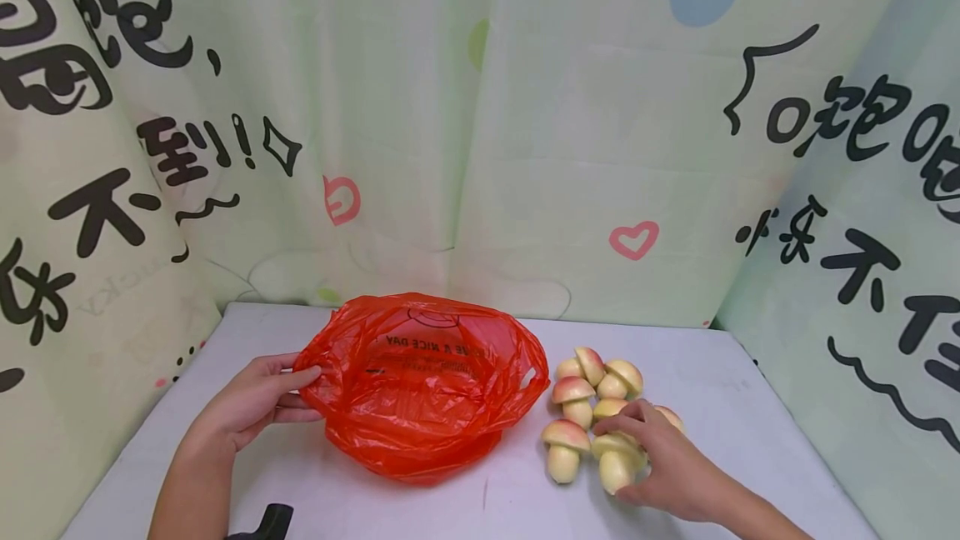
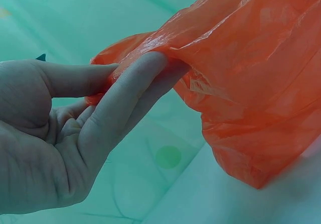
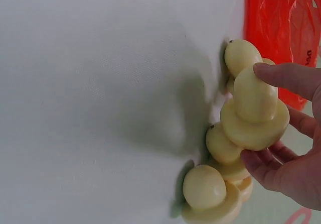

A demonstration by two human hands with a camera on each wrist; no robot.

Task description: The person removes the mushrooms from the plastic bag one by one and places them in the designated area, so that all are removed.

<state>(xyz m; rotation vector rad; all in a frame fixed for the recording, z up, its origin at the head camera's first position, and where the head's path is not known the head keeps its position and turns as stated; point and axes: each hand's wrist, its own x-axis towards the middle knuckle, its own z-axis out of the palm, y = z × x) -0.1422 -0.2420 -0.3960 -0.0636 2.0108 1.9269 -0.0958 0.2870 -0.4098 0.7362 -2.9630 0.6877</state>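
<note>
A red plastic bag (image 1: 420, 432) with printed lettering lies with its mouth spread toward me in the middle of the table. My left hand (image 1: 258, 402) pinches the left edge of its mouth between thumb and fingers; the left wrist view shows the film (image 2: 251, 78) bunched there. To the bag's right, my right hand (image 1: 671, 469) grips a model mushroom (image 1: 617, 467) with a pale stem and rounded cap. Seen from the right wrist, thumb and fingers hold the stem (image 3: 256, 96) and cap from opposite ends. Several similar mushrooms (image 1: 564, 448) cluster around it, some partly hidden by my hand.
The white table (image 1: 487, 511) runs back to a pale green curtain (image 1: 525, 148) with black writing and hearts, which also closes off both sides. A short black piece (image 1: 276, 521) juts up beside my left forearm at the front edge.
</note>
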